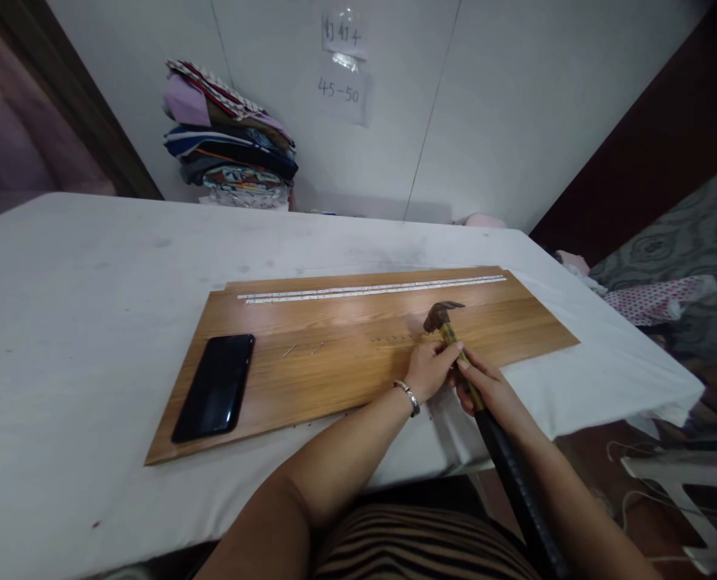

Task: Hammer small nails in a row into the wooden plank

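Observation:
A claw hammer [445, 326] with a rusty head and a long dark grip slants over the right half of a wood-grain board [328, 379]. My right hand [485, 391] is wrapped round its handle. Up by the neck, my left hand [429, 370] is closed with its thumb on the handle; its other fingers are partly hidden. Left of the hammer head, a row of several small nails [388, 338] stands in the board. Two loose nails, one here [290, 350] and another nail [317, 348], lie farther left.
A black phone [215, 387] lies on the board's left end. Two long white marked strips [358, 291] run along its far side. The board rests on a white-covered table [80, 322]. Folded clothes [231, 141] are stacked by the wall. A white stool [685, 483] stands at lower right.

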Motion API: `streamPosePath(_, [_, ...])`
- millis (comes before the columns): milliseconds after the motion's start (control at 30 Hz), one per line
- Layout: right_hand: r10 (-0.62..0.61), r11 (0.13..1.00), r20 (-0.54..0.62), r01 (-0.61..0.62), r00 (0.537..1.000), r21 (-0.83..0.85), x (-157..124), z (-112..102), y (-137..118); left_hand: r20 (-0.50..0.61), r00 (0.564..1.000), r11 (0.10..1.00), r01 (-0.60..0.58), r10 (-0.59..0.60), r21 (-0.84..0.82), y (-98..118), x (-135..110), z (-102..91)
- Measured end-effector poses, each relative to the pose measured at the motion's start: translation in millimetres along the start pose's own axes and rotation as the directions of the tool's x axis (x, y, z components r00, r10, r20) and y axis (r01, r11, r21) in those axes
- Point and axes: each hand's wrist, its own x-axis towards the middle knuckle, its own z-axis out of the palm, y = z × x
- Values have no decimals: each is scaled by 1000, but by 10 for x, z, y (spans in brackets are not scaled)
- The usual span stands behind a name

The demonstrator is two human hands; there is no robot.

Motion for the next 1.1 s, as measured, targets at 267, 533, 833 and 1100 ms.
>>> streamPosePath(267, [-3, 1000, 1, 3, 1000, 17, 0, -3, 10, 5, 1000, 1000, 2, -2, -7, 29, -15, 0])
streamPosePath(533, [24, 1000, -3, -24, 1000, 16, 11, -18, 27, 0, 1000, 1000, 3, -3, 0, -21, 13, 4])
streamPosePath(833, [25, 1000, -1, -25, 1000, -2, 16, -27, 33, -10, 1000, 1000, 15, -15, 7, 7, -1, 5])
streamPosePath(1100, [14, 1000, 11, -13, 1000, -6, 49, -53, 64, -9, 1000, 999, 2, -2, 36, 0, 6, -3])
